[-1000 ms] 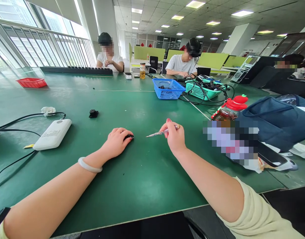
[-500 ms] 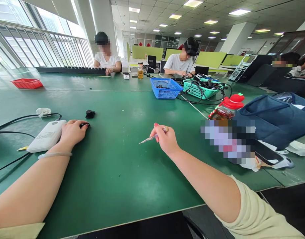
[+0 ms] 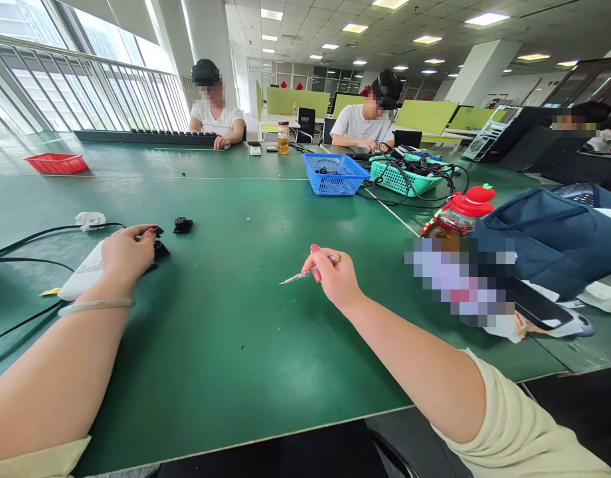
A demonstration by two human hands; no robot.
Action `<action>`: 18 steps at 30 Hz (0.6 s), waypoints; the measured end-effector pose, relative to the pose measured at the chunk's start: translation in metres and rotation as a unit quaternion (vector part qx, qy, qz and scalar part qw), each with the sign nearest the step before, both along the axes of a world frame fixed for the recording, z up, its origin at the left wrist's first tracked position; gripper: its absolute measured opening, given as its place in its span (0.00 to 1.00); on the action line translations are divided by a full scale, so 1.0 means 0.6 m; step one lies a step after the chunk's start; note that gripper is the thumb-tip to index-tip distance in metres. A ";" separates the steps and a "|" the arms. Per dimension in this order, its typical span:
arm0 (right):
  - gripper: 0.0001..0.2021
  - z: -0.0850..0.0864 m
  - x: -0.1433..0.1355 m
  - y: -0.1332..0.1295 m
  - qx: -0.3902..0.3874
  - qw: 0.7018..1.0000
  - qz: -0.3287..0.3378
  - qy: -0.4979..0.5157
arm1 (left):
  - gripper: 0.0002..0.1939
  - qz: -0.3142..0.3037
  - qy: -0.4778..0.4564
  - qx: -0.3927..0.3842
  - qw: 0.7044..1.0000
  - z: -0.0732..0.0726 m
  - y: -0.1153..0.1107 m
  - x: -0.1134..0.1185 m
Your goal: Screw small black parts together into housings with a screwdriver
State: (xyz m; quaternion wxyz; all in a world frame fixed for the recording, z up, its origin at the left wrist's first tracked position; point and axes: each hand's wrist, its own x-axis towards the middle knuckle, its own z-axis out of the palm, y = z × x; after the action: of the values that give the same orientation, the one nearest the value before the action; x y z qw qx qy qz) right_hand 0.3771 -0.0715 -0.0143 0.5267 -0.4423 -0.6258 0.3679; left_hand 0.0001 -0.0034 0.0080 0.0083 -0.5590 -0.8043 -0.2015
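Observation:
My left hand is raised slightly over the table at the left, its fingers closed on a small black part that is mostly hidden. Just under it another black piece shows, partly covered by the hand. Farther back a separate small black part lies on the green table. A white power bank sits beneath and beside my left wrist. In my right hand is a slim screwdriver with a clear handle, its metal tip pointing left above the table.
Black cables and crumpled tissue lie at left, a red tray beyond. Blue and green baskets stand farther back. A red-lidded bottle and dark blue bag occupy the right. Two people sit opposite.
My left hand has lifted and moved back to the left, carrying a small black part; another black piece has come into view below it. My right hand keeps the screwdriver almost still.

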 end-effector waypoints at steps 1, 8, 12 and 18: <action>0.28 -0.001 0.000 0.000 0.002 1.000 0.002 -0.002 | 0.26 0.021 -0.015 -0.006 1.000 0.004 -0.003 -0.003; 0.28 0.000 0.000 0.000 0.002 1.000 0.004 -0.006 | 0.23 0.053 -0.045 0.013 0.998 0.007 -0.014 -0.018; 0.28 0.002 -0.001 -0.001 0.001 1.000 0.006 -0.010 | 0.25 0.045 -0.002 -0.019 0.999 -0.002 -0.007 -0.017; 0.28 0.002 -0.003 -0.002 -0.002 1.000 0.007 -0.012 | 0.28 0.041 0.042 -0.047 0.997 -0.007 -0.005 -0.018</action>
State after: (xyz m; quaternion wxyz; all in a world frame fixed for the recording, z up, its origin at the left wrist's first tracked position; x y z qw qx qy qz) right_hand 0.3754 -0.0725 -0.0130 0.5156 -0.4431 -0.6342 0.3682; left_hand -0.0107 -0.0066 0.0039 0.0238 -0.5336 -0.8339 -0.1390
